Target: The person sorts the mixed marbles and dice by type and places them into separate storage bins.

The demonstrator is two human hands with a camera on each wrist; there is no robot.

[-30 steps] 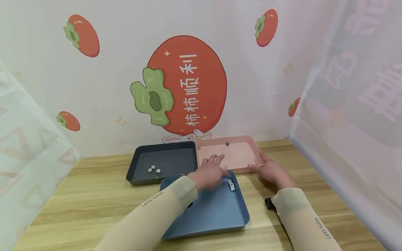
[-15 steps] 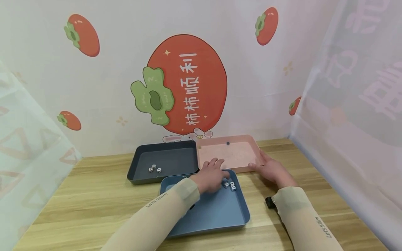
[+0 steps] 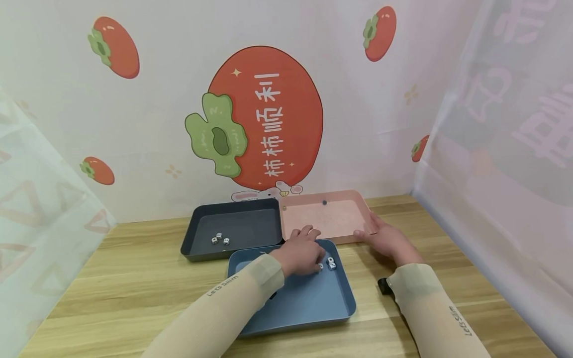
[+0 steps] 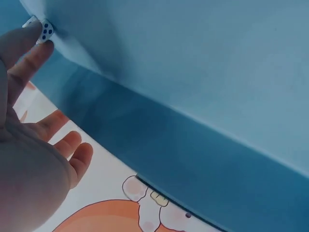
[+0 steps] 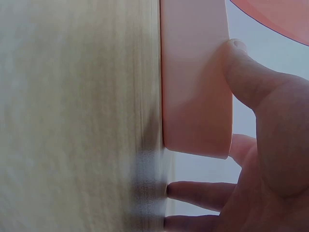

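In the head view my left hand point(image 3: 301, 253) reaches over the far right part of the blue tray point(image 3: 309, 303). Its thumb and index finger pinch a white die point(image 4: 47, 30) with dark pips at the tray's side; the other fingers spread past the rim. Two more dice point(image 3: 331, 263) sit together just right of that hand. My right hand point(image 3: 390, 243) grips the near right corner of the pink tray point(image 5: 198, 96), thumb on the rim and fingers around the side. Inside the pink tray are a small dark blue bead-like piece point(image 3: 324, 203) and a small yellowish one point(image 3: 284, 208).
A dark grey tray point(image 3: 250, 226) with three white dice point(image 3: 219, 238) stands left of the pink one. All three trays adjoin on a wood-grain table point(image 3: 116, 278). A white cloth point(image 3: 358, 129) printed with persimmons hangs behind. Black gear point(image 3: 383, 286) is on the right wrist.
One die has moved left, away from the other two, and my left thumb and index finger have closed in on it. The right hand keeps its hold on the pink tray.
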